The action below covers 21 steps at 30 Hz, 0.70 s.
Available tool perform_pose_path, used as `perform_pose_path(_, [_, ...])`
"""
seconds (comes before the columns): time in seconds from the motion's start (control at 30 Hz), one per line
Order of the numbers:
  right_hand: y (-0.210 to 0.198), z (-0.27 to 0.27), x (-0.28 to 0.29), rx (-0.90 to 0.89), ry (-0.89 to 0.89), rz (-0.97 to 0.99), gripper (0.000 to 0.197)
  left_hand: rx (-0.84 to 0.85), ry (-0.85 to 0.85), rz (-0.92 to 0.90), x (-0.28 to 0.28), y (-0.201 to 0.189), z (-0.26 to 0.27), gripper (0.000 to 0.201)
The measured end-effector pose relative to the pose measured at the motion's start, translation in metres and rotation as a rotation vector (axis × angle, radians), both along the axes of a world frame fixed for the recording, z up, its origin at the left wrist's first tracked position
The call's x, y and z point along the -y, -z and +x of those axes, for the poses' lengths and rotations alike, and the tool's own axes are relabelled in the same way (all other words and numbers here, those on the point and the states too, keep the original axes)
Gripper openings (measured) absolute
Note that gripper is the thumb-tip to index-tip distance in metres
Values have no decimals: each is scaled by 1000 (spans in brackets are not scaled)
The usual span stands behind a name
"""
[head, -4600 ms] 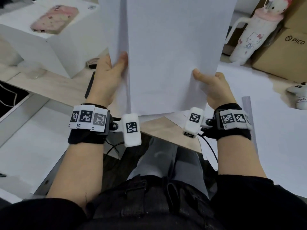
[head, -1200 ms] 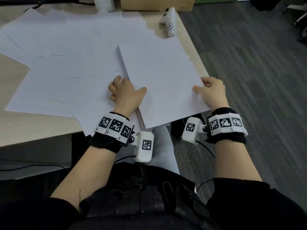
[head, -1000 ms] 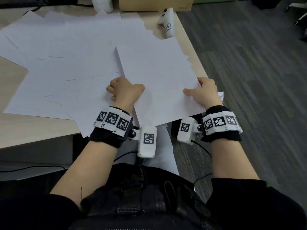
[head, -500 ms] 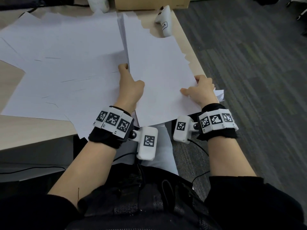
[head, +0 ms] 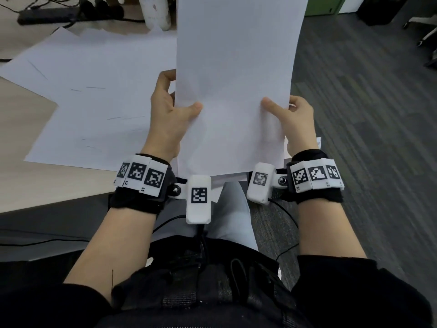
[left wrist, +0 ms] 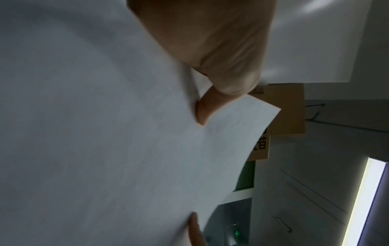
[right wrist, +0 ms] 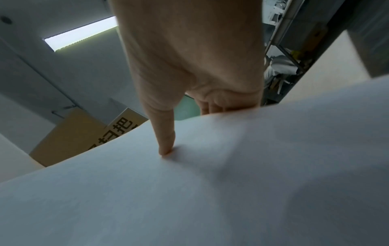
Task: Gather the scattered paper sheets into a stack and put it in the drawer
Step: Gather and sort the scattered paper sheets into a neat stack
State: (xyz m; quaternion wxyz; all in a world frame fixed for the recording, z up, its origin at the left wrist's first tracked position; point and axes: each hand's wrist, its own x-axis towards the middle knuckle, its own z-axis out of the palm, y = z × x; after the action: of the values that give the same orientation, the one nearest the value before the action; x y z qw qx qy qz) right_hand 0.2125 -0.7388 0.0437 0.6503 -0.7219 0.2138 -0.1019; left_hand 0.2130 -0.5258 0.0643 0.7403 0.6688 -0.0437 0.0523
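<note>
A stack of white paper sheets [head: 236,79] stands upright in front of me, held by both hands at its lower part. My left hand [head: 170,110] grips its left edge, thumb on the near face and fingers behind. My right hand [head: 290,119] grips the right edge the same way. The left wrist view shows the stack [left wrist: 105,133] bent under my thumb; the right wrist view shows my thumb pressing the stack [right wrist: 210,191]. Several loose sheets [head: 94,95] lie spread on the wooden table [head: 26,185] at the left. No drawer is in view.
A white bottle [head: 156,13] and a black power strip [head: 52,14] sit at the table's far edge. Dark carpet floor [head: 366,114] fills the right side. My lap is below the stack.
The stack lay flat at the table's right corner under both hands; both hands have now lifted it off the table and tipped it upright.
</note>
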Motion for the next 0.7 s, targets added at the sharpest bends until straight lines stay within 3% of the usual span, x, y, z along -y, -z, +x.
perform_pose_path(0.23, [-29, 0, -55, 389, -100, 165, 42, 224, -45, 80, -44, -26, -1, 48])
perform_pose_path(0.37, [-39, 3, -81, 513, -199, 148, 24, 224, -80, 53, -76, -32, 1, 50])
perform_pose_path(0.53, [-31, -3, -98, 449, -305, 134, 30, 162, -135, -23, -101, -16, -4, 50])
perform_pose_path(0.7, [-32, -9, -97, 340, -335, 189, 32, 193, -111, -118, -110, -21, -6, 30])
